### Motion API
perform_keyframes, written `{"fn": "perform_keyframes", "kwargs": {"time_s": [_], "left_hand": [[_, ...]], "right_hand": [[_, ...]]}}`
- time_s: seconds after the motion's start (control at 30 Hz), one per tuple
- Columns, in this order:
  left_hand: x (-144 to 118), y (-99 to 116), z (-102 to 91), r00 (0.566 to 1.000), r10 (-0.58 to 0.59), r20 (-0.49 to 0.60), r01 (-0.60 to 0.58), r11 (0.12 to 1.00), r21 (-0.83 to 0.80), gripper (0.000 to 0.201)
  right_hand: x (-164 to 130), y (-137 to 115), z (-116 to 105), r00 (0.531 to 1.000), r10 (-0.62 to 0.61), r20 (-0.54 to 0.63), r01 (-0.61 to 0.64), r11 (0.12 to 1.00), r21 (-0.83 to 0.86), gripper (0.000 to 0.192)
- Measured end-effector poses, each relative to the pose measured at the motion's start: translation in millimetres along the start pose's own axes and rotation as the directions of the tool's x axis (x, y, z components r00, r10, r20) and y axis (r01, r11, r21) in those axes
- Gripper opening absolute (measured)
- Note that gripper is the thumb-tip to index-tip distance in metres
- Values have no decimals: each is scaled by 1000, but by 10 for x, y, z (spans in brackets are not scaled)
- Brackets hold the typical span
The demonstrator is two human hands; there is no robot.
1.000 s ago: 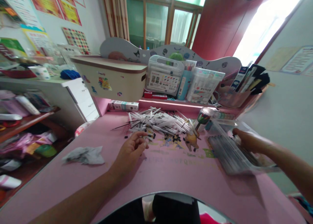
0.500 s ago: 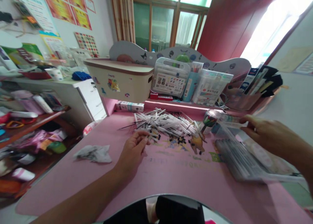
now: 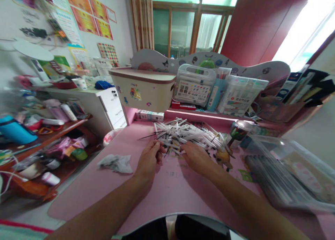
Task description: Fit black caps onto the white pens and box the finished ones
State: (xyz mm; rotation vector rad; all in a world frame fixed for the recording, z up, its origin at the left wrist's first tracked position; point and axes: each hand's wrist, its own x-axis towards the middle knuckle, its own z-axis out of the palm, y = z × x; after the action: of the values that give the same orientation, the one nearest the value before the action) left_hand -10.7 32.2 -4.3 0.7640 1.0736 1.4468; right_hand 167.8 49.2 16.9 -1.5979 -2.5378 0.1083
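Head view, white tubes [image 3: 192, 131], slim, heaped

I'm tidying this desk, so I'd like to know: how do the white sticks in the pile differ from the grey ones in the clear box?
The white sticks lie jumbled at many angles; the grey sticks lie roughly parallel. The white sticks sit loose on the pink table, the grey sticks inside the clear box. Both kinds are slim and straight.

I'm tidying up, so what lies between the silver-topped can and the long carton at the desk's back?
A loose pile of white sticks lies between the can and the carton, as the head view shows.
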Motion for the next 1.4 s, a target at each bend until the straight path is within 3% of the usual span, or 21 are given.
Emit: {"fn": "perform_keyframes", "kwargs": {"time_s": [0.33, 0.53, 0.63, 0.8, 0.97, 1.07, 1.23, 1.4], "left_hand": [[-27, 22, 19, 999, -53, 1, 53, 999, 9, 22], [-2, -3, -7, 998, -59, 1, 59, 997, 59, 23], [28, -23, -21, 1000, 6, -27, -4, 998, 62, 29], [70, -68, -68, 998, 49, -38, -47, 996, 70, 37], [177, -53, -151, 968, 175, -178, -161, 983, 91, 26], [224, -8, -160, 954, 198, -224, -188, 980, 62, 21], [173, 44, -102, 980, 113, -165, -113, 994, 11, 26], [90, 71, -61, 992, 20, -124, -19, 1000, 10, 30]], "right_hand": [[231, -32, 331, 993, 74, -92, -72, 997, 23, 17], [209, -55, 316, 977, 130, -168, -116, 989, 89, 18], [167, -87, 240, 970, 93, -225, -54, 984, 171, 15], [113, -206, 277, 949, -103, -297, 198, 930, 310, 11], [40, -316, 435, 895, -210, -393, 346, 884, 314, 20], [-3, -350, 462, 900, -245, -361, 354, 893, 276, 13], [-8, -349, 437, 905, -213, -367, 282, 949, 143, 11], [21, -369, 459, 896, -243, -373, 305, 945, 116, 16]]}}
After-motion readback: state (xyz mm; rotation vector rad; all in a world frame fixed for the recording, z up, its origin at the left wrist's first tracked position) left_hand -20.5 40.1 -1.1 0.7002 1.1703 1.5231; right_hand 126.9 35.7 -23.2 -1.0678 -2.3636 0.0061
